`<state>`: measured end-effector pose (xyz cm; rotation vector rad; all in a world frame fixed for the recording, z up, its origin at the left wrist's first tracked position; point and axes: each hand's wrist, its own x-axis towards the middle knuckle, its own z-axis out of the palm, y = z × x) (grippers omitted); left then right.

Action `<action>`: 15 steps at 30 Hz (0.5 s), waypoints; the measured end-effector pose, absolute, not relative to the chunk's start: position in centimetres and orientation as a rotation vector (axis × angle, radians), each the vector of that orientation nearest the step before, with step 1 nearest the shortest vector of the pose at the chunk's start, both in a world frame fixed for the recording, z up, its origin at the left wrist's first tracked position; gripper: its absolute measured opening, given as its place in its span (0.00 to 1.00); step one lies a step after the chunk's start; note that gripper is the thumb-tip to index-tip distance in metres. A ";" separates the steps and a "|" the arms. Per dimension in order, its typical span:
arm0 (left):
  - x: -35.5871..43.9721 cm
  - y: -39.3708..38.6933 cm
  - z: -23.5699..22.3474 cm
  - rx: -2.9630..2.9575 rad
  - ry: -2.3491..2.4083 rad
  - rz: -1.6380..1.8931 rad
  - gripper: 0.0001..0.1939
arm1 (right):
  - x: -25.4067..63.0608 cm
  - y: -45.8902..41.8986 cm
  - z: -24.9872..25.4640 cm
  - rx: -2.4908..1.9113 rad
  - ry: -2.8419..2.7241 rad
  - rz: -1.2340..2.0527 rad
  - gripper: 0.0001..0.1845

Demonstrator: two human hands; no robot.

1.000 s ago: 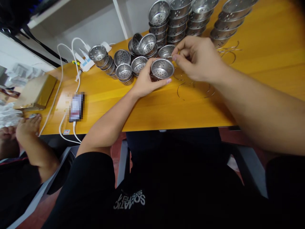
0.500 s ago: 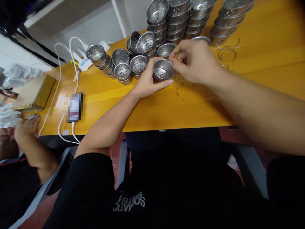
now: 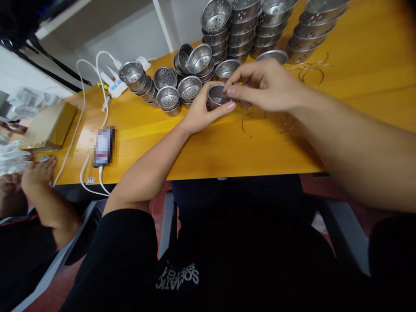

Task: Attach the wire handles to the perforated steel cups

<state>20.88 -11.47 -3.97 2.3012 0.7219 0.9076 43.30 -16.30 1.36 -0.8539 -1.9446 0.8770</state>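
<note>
My left hand (image 3: 202,107) curls round a small perforated metal cup (image 3: 215,96), its thumb along the near side. The cup is tilted a little and its open mouth faces up towards me. At the cup's right rim is my right hand (image 3: 268,84), thumb and fingertips drawn together; whatever they pinch is too small or hidden to make out. Just right of the cup, thin curved wires (image 3: 247,123) lie on the table, partly under my right hand. More wire rings (image 3: 313,74) lie beyond my right wrist.
Tall stacks of perforated cups (image 3: 242,32) stand at the back of the yellow table (image 3: 139,151). Shorter stacks (image 3: 169,99) are left of my hands. A phone (image 3: 103,147) with white cables lies further left, near a cardboard box (image 3: 48,125) and another person's hand (image 3: 38,171).
My right hand has shifted slightly left and down over the cup's rim, and its fingers now cover more of the opening. My left hand still holds the cup in place.
</note>
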 end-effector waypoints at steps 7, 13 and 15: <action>20.5 -11.0 -4.5 2.385 0.639 0.874 0.47 | 44.1 -15.5 0.5 -0.709 -1.921 0.997 0.25; 20.9 -11.3 -4.3 2.429 0.655 0.913 0.45 | 44.3 -13.8 -1.6 -0.717 -1.867 0.966 0.28; 20.9 -11.3 -4.2 2.442 0.655 0.911 0.44 | 44.7 -13.0 -2.6 -0.734 -1.856 0.958 0.29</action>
